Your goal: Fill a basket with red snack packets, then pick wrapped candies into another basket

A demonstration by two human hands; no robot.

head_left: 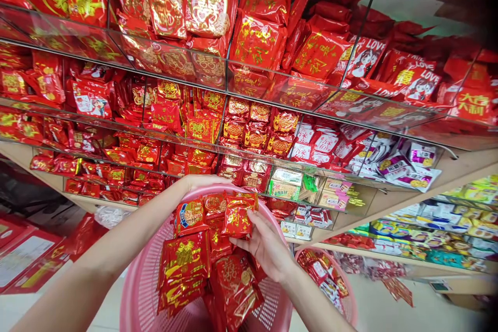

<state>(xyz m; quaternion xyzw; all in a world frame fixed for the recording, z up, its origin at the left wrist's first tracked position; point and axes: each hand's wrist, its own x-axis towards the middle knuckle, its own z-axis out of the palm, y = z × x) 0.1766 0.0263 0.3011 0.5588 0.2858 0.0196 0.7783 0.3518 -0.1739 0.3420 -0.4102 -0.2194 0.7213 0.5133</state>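
A pink plastic basket [136, 275] with slotted walls holds several red and gold packets. My left hand [204, 181] rests at the basket's far rim, its fingers mostly hidden behind the rim. My right hand [264, 244] is over the inside of the basket, thumb and fingers at the edge of a small red packet [236, 215] with gold print. Left of that packet lies a packet with a blue patch [190, 216]. Larger red packets [184, 270] are stacked below it, and another red packet [235, 288] lies beside them.
Tiered shelves with clear dividers hold red packets [259, 39] ahead, white and purple ones [395, 165] to the right. A second pink basket [348, 280] with packets stands on the floor at the right. Red boxes [27, 254] are at the left.
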